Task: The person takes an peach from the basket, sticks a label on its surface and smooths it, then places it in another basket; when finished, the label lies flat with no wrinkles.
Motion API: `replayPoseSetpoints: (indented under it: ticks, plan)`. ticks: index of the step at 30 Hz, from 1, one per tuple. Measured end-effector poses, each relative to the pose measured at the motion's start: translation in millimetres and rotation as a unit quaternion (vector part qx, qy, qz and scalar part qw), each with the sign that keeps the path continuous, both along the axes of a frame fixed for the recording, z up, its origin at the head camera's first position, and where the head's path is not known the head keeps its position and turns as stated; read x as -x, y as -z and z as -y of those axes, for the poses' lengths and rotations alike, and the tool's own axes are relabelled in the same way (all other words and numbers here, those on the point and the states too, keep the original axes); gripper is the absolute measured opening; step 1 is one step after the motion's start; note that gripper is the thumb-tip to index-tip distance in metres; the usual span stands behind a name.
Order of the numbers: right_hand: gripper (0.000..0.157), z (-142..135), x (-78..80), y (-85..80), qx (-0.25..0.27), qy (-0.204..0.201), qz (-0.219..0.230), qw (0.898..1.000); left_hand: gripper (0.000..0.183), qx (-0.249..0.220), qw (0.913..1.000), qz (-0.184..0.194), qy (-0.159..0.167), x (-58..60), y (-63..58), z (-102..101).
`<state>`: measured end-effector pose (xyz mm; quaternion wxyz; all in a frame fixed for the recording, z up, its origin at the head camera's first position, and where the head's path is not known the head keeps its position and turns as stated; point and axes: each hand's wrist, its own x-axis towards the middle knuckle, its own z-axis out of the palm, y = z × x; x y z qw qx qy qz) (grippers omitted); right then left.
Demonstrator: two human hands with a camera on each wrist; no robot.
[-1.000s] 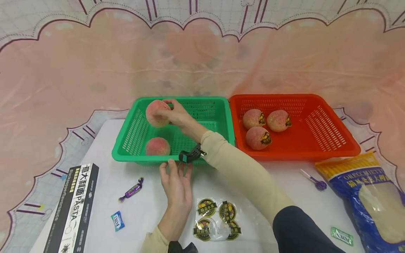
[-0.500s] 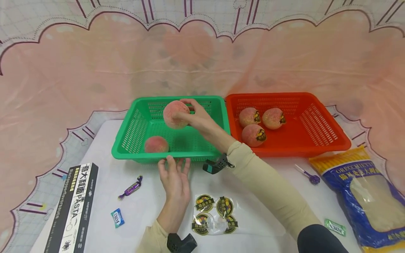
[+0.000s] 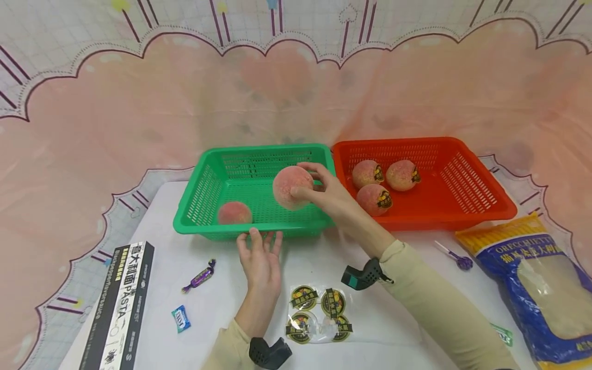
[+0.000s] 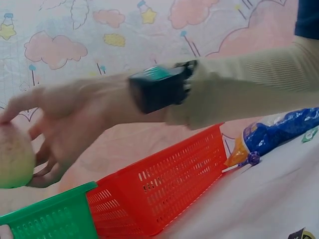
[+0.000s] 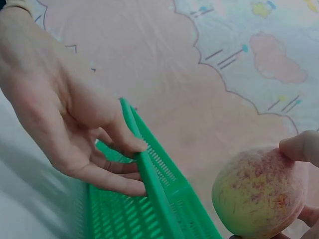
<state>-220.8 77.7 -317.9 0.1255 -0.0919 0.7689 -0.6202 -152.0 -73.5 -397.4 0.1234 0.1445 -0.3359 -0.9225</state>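
A pinkish peach (image 3: pixel 292 187) is held up over the right part of the green basket (image 3: pixel 259 226). My right hand (image 3: pixel 330 195) grips it with thumb and fingers, the thumb on the near side. At the basket's front edge, my left hand (image 3: pixel 261 267) holds the rim, palm up. Its thumb lies on the rim and the other fingers touch below, as the right wrist view shows. A second peach (image 3: pixel 235 213) rests inside the green basket, near the front. Three peaches (image 3: pixel 374 199) with dark stickers lie in the red basket (image 3: pixel 444 224).
A sheet of round stickers (image 3: pixel 319 314) lies in front. On the left are a pasta box (image 3: pixel 117 308), a purple candy (image 3: pixel 200 277) and a blue candy (image 3: pixel 181 318). A lollipop (image 3: pixel 464 262), a green candy (image 3: pixel 503 335) and an orecchiette bag (image 3: pixel 541 282) lie right.
My right hand has carried the peach rightward and nearer to me, from the left part of the green basket to its right part. The left hand has stayed at the rim.
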Motion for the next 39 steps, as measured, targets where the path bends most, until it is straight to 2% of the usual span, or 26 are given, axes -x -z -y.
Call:
replayPoseSetpoints:
  ticks: [7,14,20,25,32,37,39]
  plan:
    - [0.059,-28.8,-21.7,10.1,0.027,0.011,-0.001,1.000,0.027,0.002,1.0000,0.001,0.006,-1.1,3.8,-3.1]
    - [0.057,-50.9,-42.4,18.7,0.018,0.018,-0.014,1.000,0.028,-0.004,1.0000,-0.007,0.001,0.2,4.0,-0.1]
    - [0.058,-69.9,-61.0,32.0,0.019,-0.004,-0.046,0.999,0.035,0.000,0.9999,-0.016,0.005,2.6,3.8,-0.2]
    - [0.056,-80.2,-73.5,50.1,0.021,-0.032,-0.047,0.998,0.026,-0.003,0.9999,-0.015,0.002,3.2,5.0,-1.4]
    - [0.057,-84.8,-77.9,78.9,0.012,-0.051,-0.051,0.997,0.035,0.008,0.9999,-0.011,0.009,4.3,5.9,-0.1]
    - [0.058,-83.6,-74.5,95.1,-0.007,-0.043,-0.021,0.999,0.025,0.021,0.9995,-0.003,0.023,3.7,8.5,4.0]
    - [0.059,-82.9,-73.7,99.9,-0.011,-0.042,-0.007,0.999,0.024,0.052,0.9976,0.016,0.042,1.9,11.9,6.5]
